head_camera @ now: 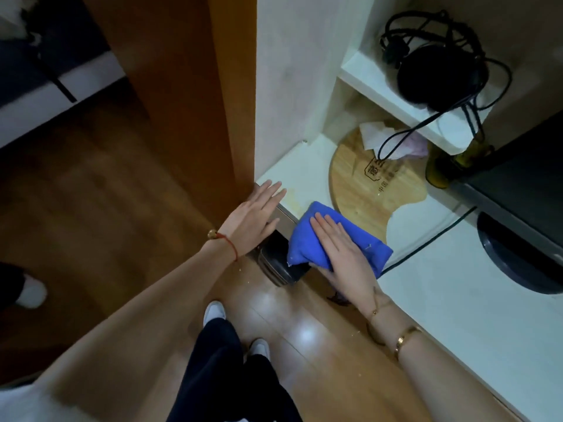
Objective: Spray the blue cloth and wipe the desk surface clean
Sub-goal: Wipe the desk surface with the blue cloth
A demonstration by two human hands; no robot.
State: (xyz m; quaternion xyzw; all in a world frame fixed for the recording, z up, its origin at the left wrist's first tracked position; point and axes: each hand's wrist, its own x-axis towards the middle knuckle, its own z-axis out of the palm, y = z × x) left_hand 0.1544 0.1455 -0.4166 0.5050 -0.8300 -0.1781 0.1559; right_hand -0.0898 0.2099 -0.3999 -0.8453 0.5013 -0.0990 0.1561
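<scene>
The right hand (pixel 338 248) is lying flat with fingers spread on the blue cloth (pixel 332 239), pressing it down rather than gripping it, right at the front edge of the white desk (pixel 451 287) and just beside the round wooden board (pixel 368 184); part of the cloth is hanging off over the floor; the left hand (pixel 253 214) is open too, holding nothing, palm resting on the desk corner on the far side of the cloth from the board; looks to me like she's mid-wipe, and there's a yellowish stain between the cloth and the corner, so I'd be keeping the palm flat and dragging with even pressure over that patch, then working round the board and the black cable (pixel 426 239) so it isn't snagging; no spray bottle in view; container-wise, the shelf nook behind the board is holding crumpled tissue (pixel 374 135), and the shelf above is carrying black headphones (pixel 438 74); can't tell what's in the dark green bottle (pixel 438 172).
</scene>
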